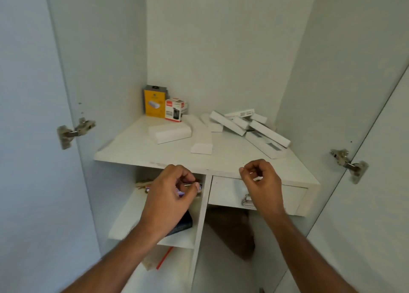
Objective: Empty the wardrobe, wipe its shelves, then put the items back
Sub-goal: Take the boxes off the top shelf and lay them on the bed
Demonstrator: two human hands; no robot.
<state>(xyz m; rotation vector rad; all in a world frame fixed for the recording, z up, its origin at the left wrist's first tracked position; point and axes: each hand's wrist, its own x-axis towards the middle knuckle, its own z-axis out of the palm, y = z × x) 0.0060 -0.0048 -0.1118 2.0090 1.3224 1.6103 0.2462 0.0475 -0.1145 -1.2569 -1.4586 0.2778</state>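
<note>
The white wardrobe stands open, and its shelf (137, 151) carries a yellow box (153, 103), a red-and-white box (174, 110), a flat white box (169, 132), a white card (201, 148) and a heap of several long white boxes (250, 124). In front of the open left compartment, my left hand (168, 197) pinches a small flat purple-and-silver item (190, 187). My right hand (261, 186) hovers before the drawer front (223, 193), fingers curled; nothing shows in it. A dark blue book (183, 224) lies in the compartment, partly hidden by my wrist.
Both wardrobe doors stand open, with metal hinges at left (74, 131) and right (349, 164). The drawer has a metal handle (247, 202). Keys or small objects (143, 184) lie at the back of the compartment. A red stick (164, 257) and pale item lie lower down.
</note>
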